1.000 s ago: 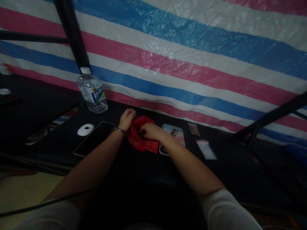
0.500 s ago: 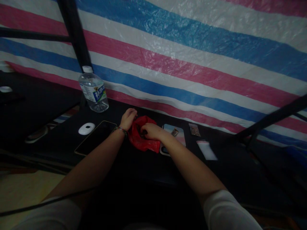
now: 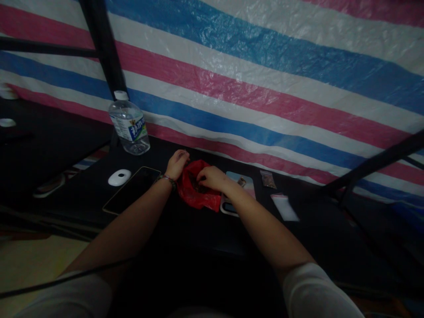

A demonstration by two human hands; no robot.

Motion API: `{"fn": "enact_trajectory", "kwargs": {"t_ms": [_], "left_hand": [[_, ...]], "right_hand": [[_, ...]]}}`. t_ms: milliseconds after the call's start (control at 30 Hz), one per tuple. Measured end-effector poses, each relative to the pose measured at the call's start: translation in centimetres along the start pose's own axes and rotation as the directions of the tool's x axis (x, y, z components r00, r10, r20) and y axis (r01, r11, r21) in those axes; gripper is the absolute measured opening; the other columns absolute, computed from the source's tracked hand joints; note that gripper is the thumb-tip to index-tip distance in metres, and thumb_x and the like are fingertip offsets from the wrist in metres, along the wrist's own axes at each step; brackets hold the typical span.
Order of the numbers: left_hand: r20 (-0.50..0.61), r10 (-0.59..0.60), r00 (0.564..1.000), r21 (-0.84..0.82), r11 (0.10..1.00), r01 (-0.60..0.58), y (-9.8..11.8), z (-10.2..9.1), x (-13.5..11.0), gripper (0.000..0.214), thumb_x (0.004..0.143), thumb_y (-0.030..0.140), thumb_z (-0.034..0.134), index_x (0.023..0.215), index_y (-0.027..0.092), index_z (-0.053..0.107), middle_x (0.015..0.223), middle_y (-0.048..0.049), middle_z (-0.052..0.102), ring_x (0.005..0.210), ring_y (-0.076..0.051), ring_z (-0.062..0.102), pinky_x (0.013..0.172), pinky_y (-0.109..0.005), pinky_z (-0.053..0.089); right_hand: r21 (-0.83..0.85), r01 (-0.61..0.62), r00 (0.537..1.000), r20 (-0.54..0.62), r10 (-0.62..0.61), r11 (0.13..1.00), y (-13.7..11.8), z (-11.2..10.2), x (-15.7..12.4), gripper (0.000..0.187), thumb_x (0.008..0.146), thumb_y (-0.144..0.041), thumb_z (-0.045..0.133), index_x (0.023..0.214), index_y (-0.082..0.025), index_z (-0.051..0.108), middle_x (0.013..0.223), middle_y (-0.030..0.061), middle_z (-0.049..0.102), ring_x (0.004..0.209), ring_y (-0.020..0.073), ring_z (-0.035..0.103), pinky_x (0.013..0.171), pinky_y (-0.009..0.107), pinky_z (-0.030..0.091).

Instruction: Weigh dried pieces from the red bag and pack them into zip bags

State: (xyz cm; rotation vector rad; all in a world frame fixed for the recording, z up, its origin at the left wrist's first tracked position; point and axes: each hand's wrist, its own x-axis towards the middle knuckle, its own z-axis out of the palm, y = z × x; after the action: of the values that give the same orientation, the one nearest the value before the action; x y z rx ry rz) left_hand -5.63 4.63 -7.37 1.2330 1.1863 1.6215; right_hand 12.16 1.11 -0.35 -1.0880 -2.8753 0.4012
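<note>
One crumpled red bag (image 3: 199,198) lies on the dark counter (image 3: 185,229), shiny, its mouth open and dark inside. The left hand (image 3: 177,163) is clenched on the bag's left rim, and the right hand (image 3: 212,178) curls its fingers into the mouth; I cannot tell whether it grips anything. Nearby are one water bottle (image 3: 129,128), one white puck (image 3: 119,177), one dark phone (image 3: 132,194), one pale card (image 3: 243,191) and two small clear pouches (image 3: 267,179).

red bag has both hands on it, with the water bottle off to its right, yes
No. The head view shows the water bottle left of the red bag, not right. The left hand and right hand are on it.
</note>
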Motion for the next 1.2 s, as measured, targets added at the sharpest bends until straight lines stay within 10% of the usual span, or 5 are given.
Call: {"fn": "enact_trajectory", "kwargs": {"t_ms": [300, 700, 1200], "left_hand": [[-0.021, -0.036, 0.999, -0.007, 0.999, 0.035, 0.9, 0.3, -0.4, 0.035, 0.072, 0.046, 0.061, 0.093, 0.018, 0.057, 0.074, -0.0008, 0.059, 0.067, -0.015, 0.056, 0.065, -0.027, 0.043], [-0.012, -0.019, 1.000, 0.006, 1.000, 0.019, 0.7, 0.2, -0.3, 0.035, 0.074, 0.047, 0.060, 0.094, 0.017, 0.058, 0.076, -0.0016, 0.060, 0.069, -0.015, 0.057, 0.064, -0.027, 0.043], [-0.037, -0.037, 0.999, 0.011, 0.999, 0.038, 0.7, 0.1, -0.3, 0.032, 0.073, 0.045, 0.060, 0.091, 0.019, 0.056, 0.076, -0.0006, 0.060, 0.069, -0.015, 0.057, 0.066, -0.028, 0.045]], "right_hand": [[0.132, -0.065, 0.987, -0.135, 0.083, 0.989, 0.9, -1.9, -2.3, 0.019, 0.079, -0.015, 0.064, 0.094, -0.021, 0.074, 0.097, 0.0024, 0.073, 0.091, 0.0157, 0.065, 0.084, 0.025, 0.045], [0.023, -0.316, 0.893, -0.331, 0.305, 0.949, 7.3, -4.5, -13.1, 0.018, 0.082, -0.016, 0.060, 0.094, -0.020, 0.073, 0.096, 0.0038, 0.072, 0.091, 0.0174, 0.066, 0.084, 0.027, 0.047], [-0.022, -0.337, 0.901, -0.297, 0.315, 0.941, 7.8, -3.4, -12.9, 0.028, 0.084, -0.016, 0.058, 0.110, -0.021, 0.068, 0.111, 0.0055, 0.069, 0.102, 0.0196, 0.064, 0.091, 0.030, 0.047]]}}
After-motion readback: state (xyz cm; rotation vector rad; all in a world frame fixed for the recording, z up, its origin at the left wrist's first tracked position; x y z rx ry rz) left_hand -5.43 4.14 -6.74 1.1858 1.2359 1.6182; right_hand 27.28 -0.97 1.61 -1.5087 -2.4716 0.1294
